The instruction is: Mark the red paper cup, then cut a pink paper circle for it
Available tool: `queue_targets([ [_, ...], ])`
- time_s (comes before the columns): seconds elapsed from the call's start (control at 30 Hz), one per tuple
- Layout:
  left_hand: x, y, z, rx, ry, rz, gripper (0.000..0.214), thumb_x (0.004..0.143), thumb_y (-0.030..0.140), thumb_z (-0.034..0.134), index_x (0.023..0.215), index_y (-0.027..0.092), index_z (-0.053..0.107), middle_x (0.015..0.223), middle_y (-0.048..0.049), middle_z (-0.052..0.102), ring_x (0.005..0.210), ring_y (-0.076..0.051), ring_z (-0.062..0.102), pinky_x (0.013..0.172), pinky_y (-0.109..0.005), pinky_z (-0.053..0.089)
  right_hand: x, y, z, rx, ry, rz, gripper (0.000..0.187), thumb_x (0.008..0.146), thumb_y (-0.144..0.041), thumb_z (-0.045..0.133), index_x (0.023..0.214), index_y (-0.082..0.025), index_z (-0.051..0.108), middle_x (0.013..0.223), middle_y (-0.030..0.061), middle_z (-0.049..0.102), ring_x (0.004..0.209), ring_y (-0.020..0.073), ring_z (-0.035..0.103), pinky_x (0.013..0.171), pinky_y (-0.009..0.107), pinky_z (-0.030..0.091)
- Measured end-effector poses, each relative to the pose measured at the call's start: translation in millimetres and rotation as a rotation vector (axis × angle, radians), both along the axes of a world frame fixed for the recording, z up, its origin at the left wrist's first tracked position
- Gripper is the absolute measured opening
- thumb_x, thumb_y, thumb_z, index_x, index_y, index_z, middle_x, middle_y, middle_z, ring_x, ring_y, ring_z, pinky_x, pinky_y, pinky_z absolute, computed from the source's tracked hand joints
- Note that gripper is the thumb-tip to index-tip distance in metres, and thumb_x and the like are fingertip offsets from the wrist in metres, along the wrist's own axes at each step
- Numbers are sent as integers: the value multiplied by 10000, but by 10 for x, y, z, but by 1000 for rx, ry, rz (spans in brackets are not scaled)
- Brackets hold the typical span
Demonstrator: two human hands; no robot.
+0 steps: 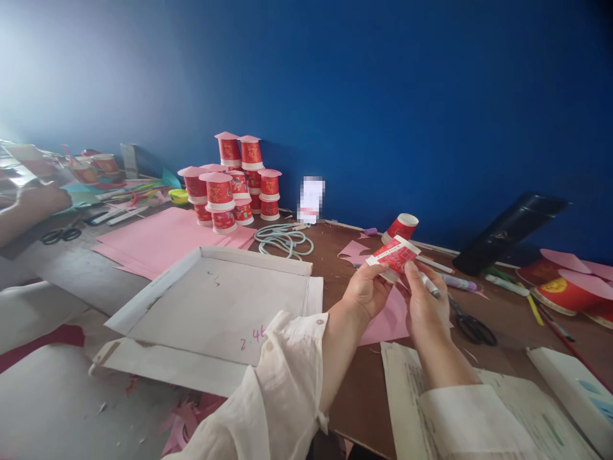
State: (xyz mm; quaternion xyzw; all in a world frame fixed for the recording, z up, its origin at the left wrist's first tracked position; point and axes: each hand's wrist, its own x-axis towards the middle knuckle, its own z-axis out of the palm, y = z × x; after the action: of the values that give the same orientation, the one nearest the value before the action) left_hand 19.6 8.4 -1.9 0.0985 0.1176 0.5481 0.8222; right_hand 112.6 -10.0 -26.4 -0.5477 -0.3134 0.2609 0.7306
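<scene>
My left hand (366,291) is closed on a red-and-white paper cup (396,253), tilted on its side above the table. My right hand (428,303) is closed too, with a white marker (430,285) between its fingers, and its thumb side touches the cup. Directly behind stands another red paper cup (401,227), turned to show its white end. Under my hands lies a pink paper sheet (387,322). Black-handled scissors (475,326) rest to the right of my right hand.
Stacked red cups with pink paper tops (223,191) stand against the blue wall. Left of me are a shallow cardboard tray (191,313), pink sheets (163,243) and a coiled cable (285,241). A black bottle (512,230) leans at right. Another person's hand (43,201) shows far left.
</scene>
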Motion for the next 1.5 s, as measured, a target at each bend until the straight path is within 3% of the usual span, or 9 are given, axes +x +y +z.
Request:
queue_targets([
  [0.13, 15, 6, -16, 37, 12, 17, 244, 680, 50, 695, 903, 149, 706, 877, -44, 723, 766, -131, 643, 818, -253, 467, 2, -2, -12, -15, 14, -26, 608, 655, -528, 856, 1136, -234, 626, 1083, 29, 711, 1006, 219, 698, 834, 398, 595],
  [0.33, 36, -6, -39, 38, 94, 29, 264, 618, 50, 731, 864, 146, 719, 816, -35, 717, 755, -129, 634, 868, -267, 467, 25, 9, -35, -12, 41, -24, 624, 651, -506, 873, 1157, -229, 635, 1098, 33, 715, 993, 214, 701, 822, 389, 599],
  [0.63, 146, -26, -149, 188, 254, 19, 352, 460, 171, 872, 795, 154, 763, 785, -38, 735, 832, -187, 641, 983, -371, 428, -7, 5, 78, 109, 180, 36, 535, 632, -456, 898, 1029, -208, 638, 916, 1, 727, 747, 154, 698, 709, 323, 600],
  [0.77, 170, -61, -162, 242, 352, -55, 385, 425, 188, 909, 778, 157, 760, 778, -44, 725, 885, -225, 639, 1000, -407, 411, 10, 12, 127, 120, 199, 33, 479, 647, -462, 881, 970, -187, 659, 832, -17, 705, 660, 131, 664, 634, 272, 566],
  [0.9, 137, -114, -92, 284, 195, -167, 330, 528, 230, 892, 809, 140, 746, 744, -32, 685, 820, -188, 621, 976, -363, 415, 30, 29, 125, 188, 225, 111, 405, 692, -488, 834, 888, -165, 686, 817, -11, 701, 694, 127, 659, 672, 269, 563],
  [1.03, 107, -141, -40, 231, 102, -168, 313, 635, 204, 836, 926, 135, 745, 834, -51, 713, 856, -182, 633, 947, -315, 432, 6, 36, 93, 180, 220, 63, 419, 670, -467, 852, 893, -158, 678, 841, -1, 706, 729, 129, 658, 708, 274, 557],
  [1.27, 94, -105, -12, 11, 72, -87, 157, 733, 101, 712, 888, 123, 725, 874, -75, 724, 851, -176, 669, 916, -290, 489, 140, 64, -58, 50, -96, -97, 487, 800, -535, 719, 1123, -182, 628, 895, 23, 715, 787, 188, 700, 686, 335, 574],
  [1.37, 65, -60, -1, -63, 58, -30, 156, 761, 61, 671, 895, 126, 717, 901, -78, 730, 850, -158, 677, 890, -266, 505, 146, 12, -17, 71, -220, -247, 461, 865, -468, 654, 1230, -196, 585, 985, 64, 736, 842, 214, 723, 714, 367, 582],
  [1.5, 43, -13, 0, -88, 52, 4, 161, 772, 44, 656, 896, 133, 705, 896, -73, 728, 846, -153, 684, 853, -256, 519, 24, -121, 110, 161, -478, -282, 420, 943, -486, 553, 1216, -181, 644, 921, 73, 723, 774, 195, 705, 785, 402, 573],
])
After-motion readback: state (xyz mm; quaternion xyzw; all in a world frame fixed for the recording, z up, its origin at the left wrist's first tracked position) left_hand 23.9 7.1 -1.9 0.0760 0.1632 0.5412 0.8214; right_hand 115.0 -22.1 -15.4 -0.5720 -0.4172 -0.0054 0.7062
